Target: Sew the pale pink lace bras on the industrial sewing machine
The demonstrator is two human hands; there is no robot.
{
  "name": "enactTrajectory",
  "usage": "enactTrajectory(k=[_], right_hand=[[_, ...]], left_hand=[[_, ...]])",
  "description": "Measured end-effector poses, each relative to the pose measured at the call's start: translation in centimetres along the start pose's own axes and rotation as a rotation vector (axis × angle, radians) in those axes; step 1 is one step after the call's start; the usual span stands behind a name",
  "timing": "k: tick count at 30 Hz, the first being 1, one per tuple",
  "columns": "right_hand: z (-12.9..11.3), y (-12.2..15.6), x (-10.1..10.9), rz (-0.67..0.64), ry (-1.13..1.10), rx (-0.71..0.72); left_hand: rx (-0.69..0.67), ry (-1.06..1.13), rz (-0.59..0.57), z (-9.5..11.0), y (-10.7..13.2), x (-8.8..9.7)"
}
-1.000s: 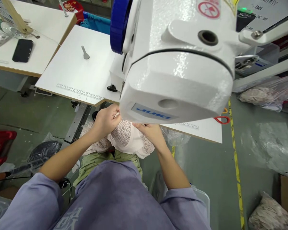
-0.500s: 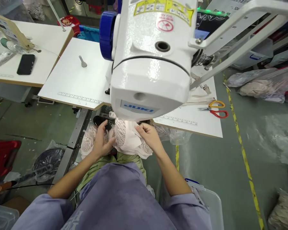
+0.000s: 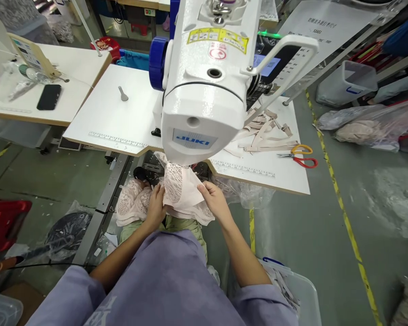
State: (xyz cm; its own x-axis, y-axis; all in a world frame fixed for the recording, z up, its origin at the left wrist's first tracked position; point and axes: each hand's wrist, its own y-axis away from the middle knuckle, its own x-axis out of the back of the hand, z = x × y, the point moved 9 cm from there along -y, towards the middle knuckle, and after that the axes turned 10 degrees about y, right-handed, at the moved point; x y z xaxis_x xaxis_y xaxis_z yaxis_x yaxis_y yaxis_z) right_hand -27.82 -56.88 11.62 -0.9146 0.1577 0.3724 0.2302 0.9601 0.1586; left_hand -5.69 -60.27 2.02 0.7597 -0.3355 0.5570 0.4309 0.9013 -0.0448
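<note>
A pale pink lace bra hangs below the head of a white sewing machine, its upper edge reaching under the machine. My right hand pinches the bra's smooth side panel between thumb and fingers. On the other side, my left hand is closed on the lower edge of the lace cup. More pink lace cups lie over my lap, left of that hand. The machine head hides the needle area.
Red-and-yellow-handled scissors and beige straps lie on the right tabletop. A grey spoon-shaped tool rests on the left tabletop. A phone lies on the neighbouring table, and a plastic bin stands at my right.
My left hand has gone from spread fingers to a closed grip on the bra's edge. The right hand keeps its pinch, and the side panel is pulled flatter. The camera view has shifted.
</note>
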Motion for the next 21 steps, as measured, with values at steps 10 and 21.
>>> enactTrajectory(k=[10,21], right_hand=[[6.3,4.3,8.2,0.25,0.146,-0.179],[11.3,3.6,7.6,0.235,0.551,-0.113]], left_hand=[[-0.191,-0.165,0.235,4.4,-0.5,6.8],[0.174,0.157,-0.065,4.4,-0.4,5.7]])
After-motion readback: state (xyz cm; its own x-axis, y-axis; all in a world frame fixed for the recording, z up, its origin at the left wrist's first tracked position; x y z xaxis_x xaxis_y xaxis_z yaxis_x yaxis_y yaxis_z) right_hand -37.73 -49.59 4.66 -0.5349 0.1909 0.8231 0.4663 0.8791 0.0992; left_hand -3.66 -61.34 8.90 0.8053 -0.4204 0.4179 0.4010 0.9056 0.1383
